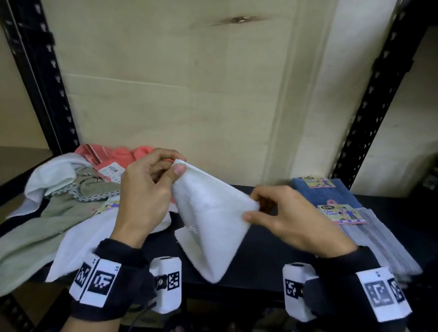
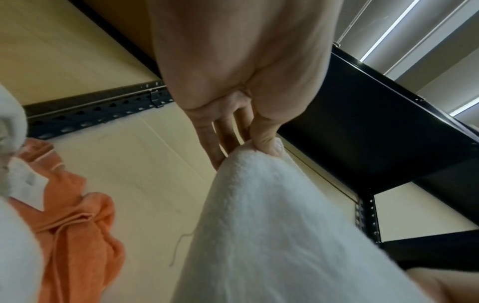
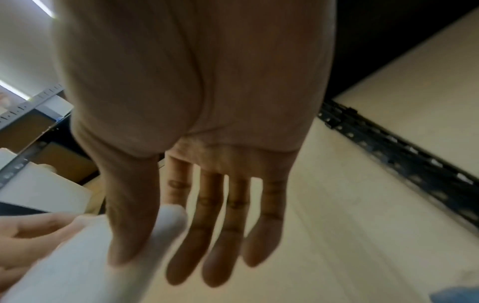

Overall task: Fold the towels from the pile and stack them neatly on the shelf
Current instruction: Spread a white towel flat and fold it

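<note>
Fingers first: on my left hand [image 1: 147, 193] the thumb and curled fingers [image 2: 264, 133] pinch one upper corner of the white towel [image 1: 211, 225], while on my right hand [image 1: 290, 218] the thumb presses the other corner against the forefinger; the right wrist view shows the remaining three fingers [image 3: 225, 235] held straight and slightly apart. From my seat at the controls, I read the scene left to right. At far left on the black shelf [image 1: 274, 254] lies the unfolded pile: a pale green towel [image 1: 25, 244], a white one under it, a sage towel with a chequered band [image 1: 93, 189] and a coral towel [image 1: 125, 153] with a paper tag at the back, against the plywood back panel [image 1: 181, 78]. In the middle the white towel hangs doubled between my two hands, just above the shelf, its lower tip pointing toward me and one loose flap touching the shelf surface. At right sit folded towels: a blue one [image 1: 332, 192] with a "Face Towel" label, and in front of it a grey striped one [image 1: 379, 243] with the same label. Black slotted uprights [image 1: 378, 97] frame both sides.
</note>
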